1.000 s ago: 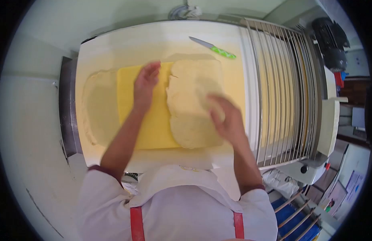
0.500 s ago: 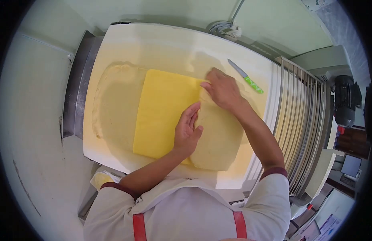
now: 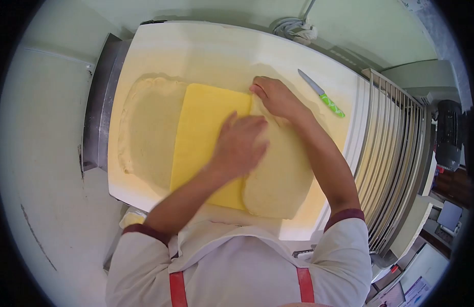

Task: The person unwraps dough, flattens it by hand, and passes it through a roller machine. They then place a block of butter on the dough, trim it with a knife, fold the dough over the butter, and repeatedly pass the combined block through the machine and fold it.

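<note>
A pale sheet of dough (image 3: 150,128) lies flat on the table with a bright yellow slab, like a sheet of butter or margarine (image 3: 201,138), on its middle. From the right, a dough flap (image 3: 280,174) is folded over part of the slab. My right hand (image 3: 279,98) grips the flap's far corner, fingers curled at the slab's upper edge. Blurred by motion, my left hand (image 3: 239,146) hovers over the flap's left edge and the slab, its fingers apart. The flap's edge is partly hidden beneath it.
A knife (image 3: 322,93) with a green handle lies at the far right of the white table (image 3: 206,41). Beyond the right edge stands a metal rack of bars (image 3: 385,163). A coiled cable (image 3: 293,28) sits behind the table, and a metal ledge (image 3: 105,102) borders the left.
My left hand has moved up from the flap's edge, its fingers now spread and blurred. My right hand has shifted slightly left with the dough corner. The whole view has tilted a little.
</note>
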The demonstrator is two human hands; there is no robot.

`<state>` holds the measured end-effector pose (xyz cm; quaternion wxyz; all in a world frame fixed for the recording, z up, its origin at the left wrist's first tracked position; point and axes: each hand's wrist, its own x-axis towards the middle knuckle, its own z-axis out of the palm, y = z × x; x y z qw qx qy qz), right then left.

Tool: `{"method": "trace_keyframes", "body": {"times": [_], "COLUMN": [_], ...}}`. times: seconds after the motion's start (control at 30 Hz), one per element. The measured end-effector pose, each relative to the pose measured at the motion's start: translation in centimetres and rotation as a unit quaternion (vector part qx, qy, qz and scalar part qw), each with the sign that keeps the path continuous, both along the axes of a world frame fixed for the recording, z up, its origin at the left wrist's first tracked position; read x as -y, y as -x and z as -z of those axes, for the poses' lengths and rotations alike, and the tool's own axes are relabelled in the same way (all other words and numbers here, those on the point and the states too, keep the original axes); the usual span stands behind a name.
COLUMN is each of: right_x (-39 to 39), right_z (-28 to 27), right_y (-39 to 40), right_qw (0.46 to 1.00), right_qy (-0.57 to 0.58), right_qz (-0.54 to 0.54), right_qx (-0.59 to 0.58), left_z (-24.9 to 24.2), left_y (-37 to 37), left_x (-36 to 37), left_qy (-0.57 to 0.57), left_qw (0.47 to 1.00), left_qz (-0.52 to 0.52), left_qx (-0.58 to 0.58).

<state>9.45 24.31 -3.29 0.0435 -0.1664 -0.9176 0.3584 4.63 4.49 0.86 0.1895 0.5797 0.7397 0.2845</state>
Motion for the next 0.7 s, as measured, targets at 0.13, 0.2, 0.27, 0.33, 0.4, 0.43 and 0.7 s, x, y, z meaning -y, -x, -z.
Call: {"method": "trace_keyframes", "body": {"times": [0.13,0.2,0.27,0.33,0.4,0.43,0.7], "right_x": [-1.6,-2.7,-3.4,-3.4,-3.5,-4.1,-4.8], "right_z": [-0.3,-2.3,-2.8,-3.8,-5.6,-5.0,-2.2], "right_y": [-0.7,-2.0,-2.7,-2.7,-1.4,-1.0,-1.8], "right_qw": [0.99,0.983,0.98,0.964,0.932,0.929,0.942], "right_qy": [0.141,0.169,0.159,0.191,0.261,0.267,0.267], "right_qz": [0.024,0.048,0.021,0.015,0.017,-0.011,0.027], "right_qx": [0.006,0.051,0.117,0.185,0.253,0.256,0.203], "left_z": [2.0,2.2,2.2,2.7,2.5,2.4,2.6], "left_y": [8.6,10.7,11.3,11.8,11.9,11.9,10.7], "left_x": [-7.9,-10.9,-13.2,-15.2,-15.5,-15.6,-13.3], "left_qy": [0.058,0.221,0.32,0.422,0.419,0.419,0.26], "left_qw": [0.984,0.964,0.929,0.869,0.868,0.866,0.939], "left_qz": [-0.038,0.096,0.13,0.174,0.179,0.182,0.119], "left_qx": [0.164,0.109,0.136,0.189,0.198,0.2,0.19]}}
